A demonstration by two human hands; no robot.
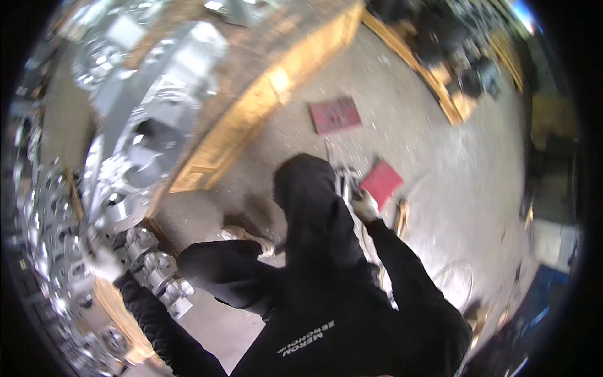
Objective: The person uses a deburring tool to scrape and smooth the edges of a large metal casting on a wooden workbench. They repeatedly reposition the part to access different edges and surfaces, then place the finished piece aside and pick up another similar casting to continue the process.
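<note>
My left hand (105, 259), in a pale glove, is stretched out to the left among shiny silver metal parts (63, 239). It is smeared by motion, so I cannot tell whether it touches one. My right hand (365, 207), also gloved, is low at my right knee with its fingers curled. Whatever it grips is too small and dark to name. A grey metal object (345, 181) lies just left of that hand, partly behind my leg. Right beside the fingers is a bright red flat piece (382, 183).
A wooden pallet (251, 110) carrying large silver castings (157, 135) stands ahead on the left. Another dark red flat piece (336, 115) lies on the concrete floor (433, 163). Dark parts (440, 41) sit on a wooden base at the far right. A thin looped cable (468, 276) is on the right.
</note>
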